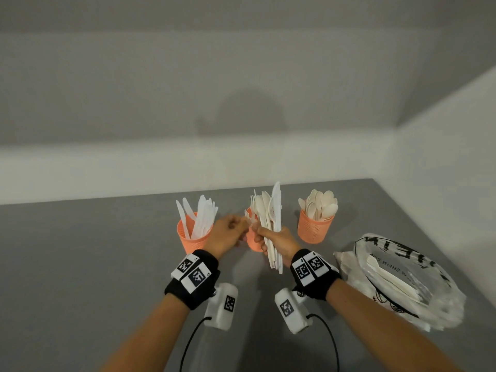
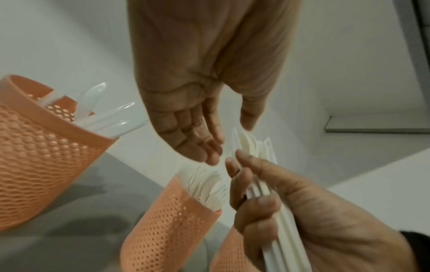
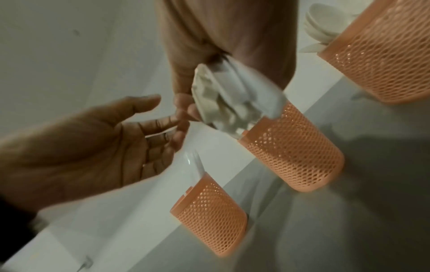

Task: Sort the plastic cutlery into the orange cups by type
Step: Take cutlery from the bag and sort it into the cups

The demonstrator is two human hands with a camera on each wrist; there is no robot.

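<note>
- The right hand is clenched round a mixed bundle of cutlery, held nearly upright above the surface, heads up and handle ends hanging below the fist.
- The left hand holds nothing in the wrist views: its palm is released, fingers relaxed and reaching toward the bundle, the fingertips just beside the right thumb. Whether they already touch a piece I cannot tell (the head view is blurred at that spot).
- Three orange cups stand in a row beyond the hands: the left cup with knives, the middle cup with forks, the right cup full of spoons.
- The relation that matters: the bundle's long axis is roughly vertical, directly in front of and touching or almost touching the middle cup, and the left hand comes at it from the left side. The left hand looks like the one that will draw a single piece out, and it is also the nearer hand to the knife and fork cups; the spoon cup lies well to the right, beyond the right hand.
- A plastic bag lies on the surface to the right, with more cutlery inside, so the sorting is likely far from finished.
- Hidden or unclear: most of the middle cup sits behind both hands in the head view; the piece types deep in the bundle cannot be separated; the bag's contents are partly veiled by the film.
</note>
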